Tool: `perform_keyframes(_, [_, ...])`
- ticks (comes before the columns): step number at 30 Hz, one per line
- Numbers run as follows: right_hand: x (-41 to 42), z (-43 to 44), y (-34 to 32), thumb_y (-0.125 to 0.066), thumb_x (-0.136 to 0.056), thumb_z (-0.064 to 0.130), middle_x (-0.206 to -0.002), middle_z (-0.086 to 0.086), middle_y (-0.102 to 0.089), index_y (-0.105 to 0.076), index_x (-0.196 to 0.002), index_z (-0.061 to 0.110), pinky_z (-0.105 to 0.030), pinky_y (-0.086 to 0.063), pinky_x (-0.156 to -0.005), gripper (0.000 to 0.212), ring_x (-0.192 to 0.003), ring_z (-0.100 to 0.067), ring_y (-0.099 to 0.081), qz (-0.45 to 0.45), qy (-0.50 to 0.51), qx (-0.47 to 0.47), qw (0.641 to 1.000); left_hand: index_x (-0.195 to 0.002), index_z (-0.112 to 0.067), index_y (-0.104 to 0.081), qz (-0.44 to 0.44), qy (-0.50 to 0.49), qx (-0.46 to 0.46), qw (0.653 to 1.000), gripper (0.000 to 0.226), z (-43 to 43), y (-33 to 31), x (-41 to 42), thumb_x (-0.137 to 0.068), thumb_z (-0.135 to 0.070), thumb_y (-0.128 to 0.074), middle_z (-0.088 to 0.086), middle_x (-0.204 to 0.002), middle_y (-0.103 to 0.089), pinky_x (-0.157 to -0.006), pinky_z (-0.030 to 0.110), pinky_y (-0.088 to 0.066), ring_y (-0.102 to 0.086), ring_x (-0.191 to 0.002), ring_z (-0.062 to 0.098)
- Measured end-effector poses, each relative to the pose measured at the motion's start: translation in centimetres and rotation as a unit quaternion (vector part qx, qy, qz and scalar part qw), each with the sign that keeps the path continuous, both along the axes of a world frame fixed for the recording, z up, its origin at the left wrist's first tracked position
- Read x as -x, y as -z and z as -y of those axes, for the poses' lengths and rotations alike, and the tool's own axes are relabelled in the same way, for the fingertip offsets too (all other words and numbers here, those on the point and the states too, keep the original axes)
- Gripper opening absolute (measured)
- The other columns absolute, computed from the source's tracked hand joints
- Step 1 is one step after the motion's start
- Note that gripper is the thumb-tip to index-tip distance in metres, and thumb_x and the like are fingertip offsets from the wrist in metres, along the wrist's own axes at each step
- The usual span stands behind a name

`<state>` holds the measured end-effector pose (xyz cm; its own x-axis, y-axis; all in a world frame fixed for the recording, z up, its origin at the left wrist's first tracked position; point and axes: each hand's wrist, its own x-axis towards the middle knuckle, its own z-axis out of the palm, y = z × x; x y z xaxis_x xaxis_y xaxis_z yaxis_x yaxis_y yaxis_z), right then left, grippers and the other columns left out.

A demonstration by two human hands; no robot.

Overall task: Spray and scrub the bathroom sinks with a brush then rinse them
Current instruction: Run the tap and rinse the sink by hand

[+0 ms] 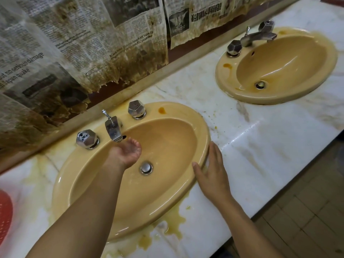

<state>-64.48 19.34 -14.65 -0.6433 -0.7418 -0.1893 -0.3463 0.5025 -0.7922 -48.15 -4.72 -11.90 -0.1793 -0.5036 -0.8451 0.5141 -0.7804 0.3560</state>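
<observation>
Both grips at near sink, holding nothing.

Near mustard-yellow oval ceramic sink point(61, 183) is set in the white marble bench point(260, 146), centre-left of view; second sink of same colour point(223, 75) is further along the bench, upper R, well apart. Left grip point(126, 151) is inside the near bowl, palm up, fingers loosely cupped, just under the chrome spout point(113, 129). Right grip point(212, 170) is wide, fingers straight, lying flat on the near sink's R rim, thumb on the bowl side. Faceted chrome knobs point(87, 139) flank the spout. Chrome drain plug point(146, 168) sits at bowl bottom, near the L wrist. Yellow-brown puddle point(173, 220) lies on the bench at the front rim. Stained, torn newspaper sheets point(74, 43) cover the wall behind. Red perforated plastic item point(4, 216) at L edge, cut off.
</observation>
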Motion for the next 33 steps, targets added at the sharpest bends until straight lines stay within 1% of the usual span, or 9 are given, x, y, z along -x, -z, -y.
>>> perform_keyframes(4, [-0.3, 0.7, 0.2, -0.05, -0.104, 0.038, -0.17, 0.005, 0.008, 0.0, -0.164, 0.018, -0.018, -0.015, -0.117, 0.081, -0.156, -0.01, 0.0, -0.037, -0.015, -0.019, 0.999, -0.102, -0.005, -0.064, -0.035, 0.016, 0.018, 0.999, 0.034, -1.2, -0.8, 2.4, -0.111, -0.023, -0.037, 0.01, -0.084, -0.067, -0.071, 0.029, -0.058, -0.064, -0.08, 0.019])
perform_keyframes(8, [0.1, 4.1, 0.1, -0.047, -0.102, 0.032, -0.167, -0.013, 0.023, 0.004, -0.163, 0.012, -0.036, -0.012, -0.125, 0.081, -0.156, -0.026, 0.016, -0.117, -0.048, -0.103, 0.987, -0.11, 0.008, -0.066, -0.067, 0.195, 0.067, 0.976, 0.041, -5.1, -3.3, 6.4, -0.111, -0.021, -0.037, 0.028, -0.109, -0.072, -0.083, 0.048, -0.06, -0.068, -0.106, 0.038])
perform_keyframes(10, [1.9, 7.1, -0.2, -0.045, -0.099, 0.024, -0.167, -0.019, 0.019, 0.0, -0.163, 0.011, -0.04, -0.003, -0.127, 0.079, -0.155, -0.032, 0.016, -0.165, -0.058, -0.125, 0.977, -0.112, 0.01, -0.064, -0.045, 0.228, 0.093, 0.968, 0.044, -6.9, -3.7, 7.0, -0.112, -0.023, -0.035, 0.029, -0.115, -0.071, -0.093, 0.046, -0.059, -0.067, -0.113, 0.038])
perform_keyframes(15, [6.1, 10.5, -0.2, -0.043, -0.094, 0.012, -0.17, -0.014, 0.01, -0.003, -0.164, 0.016, -0.036, 0.003, -0.127, 0.08, -0.157, -0.027, 0.009, -0.191, -0.109, -0.126, 0.967, -0.117, 0.009, -0.062, 0.002, 0.112, 0.112, 0.987, 0.041, -7.7, -1.4, 3.0, -0.112, -0.021, -0.035, 0.026, -0.124, -0.069, -0.103, 0.042, -0.052, -0.066, -0.119, 0.036])
perform_keyframes(21, [-0.1, 4.8, 0.1, -0.036, -0.1, 0.022, -0.162, -0.017, 0.033, 0.004, -0.161, 0.007, -0.047, -0.01, -0.127, 0.075, -0.144, -0.031, 0.042, -0.201, -0.103, -0.153, 0.962, -0.131, 0.007, -0.055, -0.053, -0.044, 0.05, 0.996, 0.04, -5.7, 1.0, -3.0, -0.111, -0.016, -0.029, 0.025, -0.136, -0.061, -0.11, 0.046, -0.046, -0.059, -0.127, 0.038])
perform_keyframes(24, [1.2, 6.0, 0.5, -0.041, -0.095, 0.019, -0.165, -0.008, 0.032, -0.01, -0.163, 0.018, -0.048, -0.013, -0.126, 0.075, -0.151, -0.036, 0.028, -0.188, -0.103, -0.155, 0.964, -0.125, 0.007, -0.057, -0.058, -0.073, 0.047, 0.995, 0.036, -4.9, 1.2, -4.3, -0.11, -0.015, -0.032, 0.023, -0.138, -0.06, -0.111, 0.047, -0.045, -0.058, -0.127, 0.04])
perform_keyframes(26, [3.9, 8.2, 0.2, -0.045, -0.089, 0.008, -0.17, -0.001, 0.018, -0.022, -0.16, 0.026, -0.043, -0.011, -0.127, 0.076, -0.156, -0.029, 0.014, -0.164, -0.101, -0.11, 0.975, -0.122, 0.007, -0.057, -0.049, -0.061, 0.048, 0.996, 0.035, -4.7, 1.1, -4.6, -0.11, -0.014, -0.033, 0.023, -0.136, -0.06, -0.11, 0.048, -0.044, -0.057, -0.127, 0.042])
perform_keyframes(29, [7.2, 10.6, -0.6, -0.049, -0.088, 0.005, -0.171, 0.0, 0.001, -0.008, -0.163, 0.016, -0.029, -0.003, -0.126, 0.086, -0.157, -0.017, 0.001, -0.125, -0.107, -0.08, 0.983, -0.125, 0.007, -0.057, -0.041, -0.025, 0.054, 0.997, 0.036, -4.7, 0.6, -4.6, -0.11, -0.015, -0.032, 0.027, -0.127, -0.065, -0.11, 0.049, -0.045, -0.059, -0.125, 0.043])
perform_keyframes(33, [5.9, 9.2, -0.1, -0.045, -0.098, 0.011, -0.17, -0.002, 0.013, -0.002, -0.164, 0.02, -0.035, -0.005, -0.127, 0.079, -0.157, -0.02, 0.008, -0.137, -0.1, -0.093, 0.981, -0.123, 0.008, -0.056, -0.051, -0.016, 0.051, 0.997, 0.035, -5.0, 0.0, -4.2, -0.11, -0.014, -0.034, 0.03, -0.123, -0.066, -0.113, 0.048, -0.044, -0.06, -0.124, 0.043])
